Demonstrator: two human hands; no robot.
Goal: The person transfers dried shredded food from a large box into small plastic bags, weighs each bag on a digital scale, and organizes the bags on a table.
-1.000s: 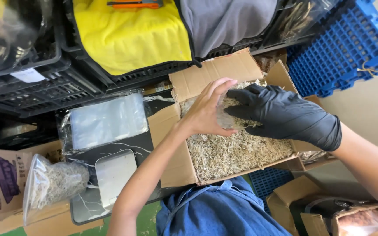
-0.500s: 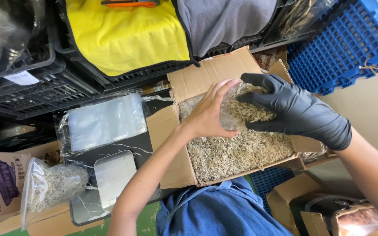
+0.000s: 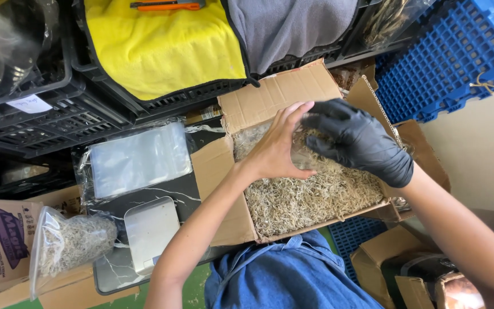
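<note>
1. A cardboard box (image 3: pixel 241 212) with its flaps open holds a loose heap of pale, thin dried fish (image 3: pixel 310 197), filling it to the near edge.
2. The bare left hand (image 3: pixel 275 150) and the black-gloved right hand (image 3: pixel 357 143) meet over the box's far corner, both curled around a clear plastic bag (image 3: pixel 303 151).
3. The bag is mostly hidden between them; its contents cannot be made out.

An open cardboard box (image 3: pixel 281 97) is sitting flaps spread, filled with pale, straw-coloured dried shreds (image 3: pixel 310 197). A clear plastic bag (image 3: pixel 304 151) is lying over the heap near the box's far end, partly crumpled, holding some of the shreds, its outline hard to trace.
</note>
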